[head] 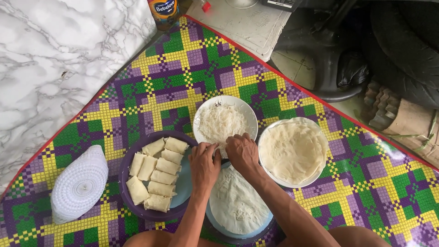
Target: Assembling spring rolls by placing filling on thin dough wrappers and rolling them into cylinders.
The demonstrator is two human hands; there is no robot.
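My left hand and my right hand meet at the near rim of a white plate of thin white noodles. Both pinch a tuft of those noodles. Just below my hands a round pale wrapper lies flat on a blue plate. To the right a white plate carries a stack of round wrappers. At the left a purple plate holds several folded rolls.
Everything sits on a woven mat of purple, yellow and green checks with a red edge. A white mesh cover lies at the left. A marble-patterned surface borders the mat at the upper left. Dark objects and a tile lie beyond the mat, upper right.
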